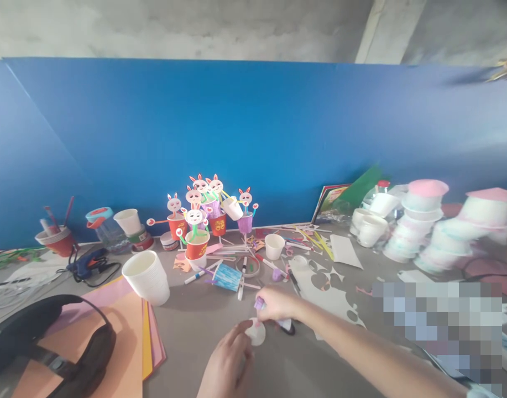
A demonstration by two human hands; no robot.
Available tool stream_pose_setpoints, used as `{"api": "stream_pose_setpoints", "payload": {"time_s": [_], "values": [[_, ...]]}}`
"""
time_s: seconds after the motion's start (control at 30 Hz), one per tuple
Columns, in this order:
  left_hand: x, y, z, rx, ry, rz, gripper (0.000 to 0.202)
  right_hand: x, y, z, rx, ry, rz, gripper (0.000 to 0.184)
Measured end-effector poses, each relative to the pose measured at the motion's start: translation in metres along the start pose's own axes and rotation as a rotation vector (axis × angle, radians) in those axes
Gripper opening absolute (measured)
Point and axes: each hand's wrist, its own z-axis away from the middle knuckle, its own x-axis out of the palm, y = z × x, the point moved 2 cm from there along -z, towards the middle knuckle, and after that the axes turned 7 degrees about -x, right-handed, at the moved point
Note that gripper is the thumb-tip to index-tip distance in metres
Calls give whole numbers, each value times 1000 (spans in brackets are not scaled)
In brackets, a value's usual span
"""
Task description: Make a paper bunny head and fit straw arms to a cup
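Low in the middle of the head view, my left hand (232,356) has its curled fingers at the left edge of a small white paper disc (257,333), gripping it at the table surface. My right hand (277,304) comes in from the right, just above the disc, with its fingers closed around a small light-purple thing (259,303) whose kind I cannot make out. A pinkish tip shows between these fingers and the disc. Partly hidden under my right hand is a dark-rimmed object (288,330). A blue-coloured paper cup (227,277) lies on its side beyond my hands.
Rabbit-faced paper-cup figures (196,237) stand by the blue partition (253,138). To the left are a white cup (146,278), coloured paper (124,337), headphones (99,348) and a glue gun (89,263). Cut-out white paper (319,296) and stacked cups (414,221) lie rightward.
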Motion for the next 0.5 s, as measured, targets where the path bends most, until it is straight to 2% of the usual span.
{"api": "stream_pose_setpoints", "payload": {"time_s": [0.07, 0.17, 0.3, 0.4, 0.5], "values": [[-10, 2, -2, -78, 14, 201, 19, -3, 5, 1, -11, 52, -109, 16], [-21, 6, -7, -269, 5, 475, 31, -12, 7, 7, -55, 117, -292, 13], [-21, 12, -11, -487, -12, 837, 45, -21, 0, 29, -142, 212, -485, 11], [-18, 18, -12, -549, 17, 1014, 45, -15, -8, 51, -194, 252, -556, 10], [-19, 28, -12, -550, 41, 1040, 42, 1, -15, 68, -280, 302, -601, 5]]}}
